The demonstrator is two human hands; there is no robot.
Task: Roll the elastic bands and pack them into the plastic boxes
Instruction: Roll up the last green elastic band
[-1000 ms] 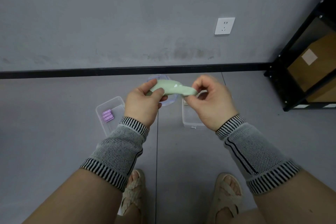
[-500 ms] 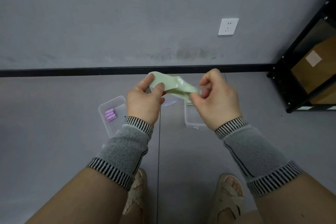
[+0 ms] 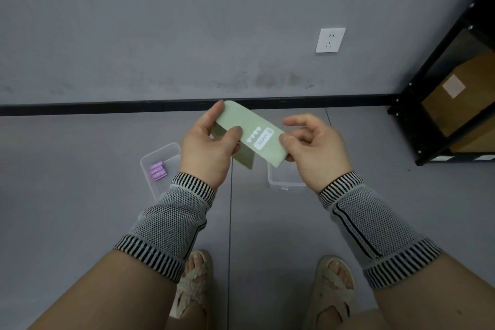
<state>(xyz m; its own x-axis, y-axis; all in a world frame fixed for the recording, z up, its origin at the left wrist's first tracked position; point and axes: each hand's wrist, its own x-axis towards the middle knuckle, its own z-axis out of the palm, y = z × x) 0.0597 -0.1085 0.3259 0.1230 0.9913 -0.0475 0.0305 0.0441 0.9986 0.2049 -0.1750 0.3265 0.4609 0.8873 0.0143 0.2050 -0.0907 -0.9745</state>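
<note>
Your left hand (image 3: 207, 154) has its grip pinched on the upper left end of the green elastic band (image 3: 250, 132), thumb on the face of it and forefinger along its top edge. Your right hand (image 3: 312, 147) pinches the lower right end of the same band between thumb and forefinger, while the other fingers curl loosely above it. You hold the band flat and slanted, well above the floor (image 3: 80, 222); the printed side faces you, with a row of white hearts and a label reading HEAVY. A second layer of the band hangs beneath it, near your left palm.

Below the band, a clear plastic box (image 3: 284, 183) sits on the floor under your right hand, mostly hidden by it. Left of the band, beyond your left wrist, a second clear plastic box (image 3: 160, 153) sits on the floor with rolled purple bands (image 3: 157, 171) in its left part. Both your forearms wear grey knit sleeves with striped cuffs. Behind the band, a black skirting strip (image 3: 107, 107) runs along the grey wall. Right of the band stands a black shelf (image 3: 428, 88) holding a cardboard carton (image 3: 460, 94).
</note>
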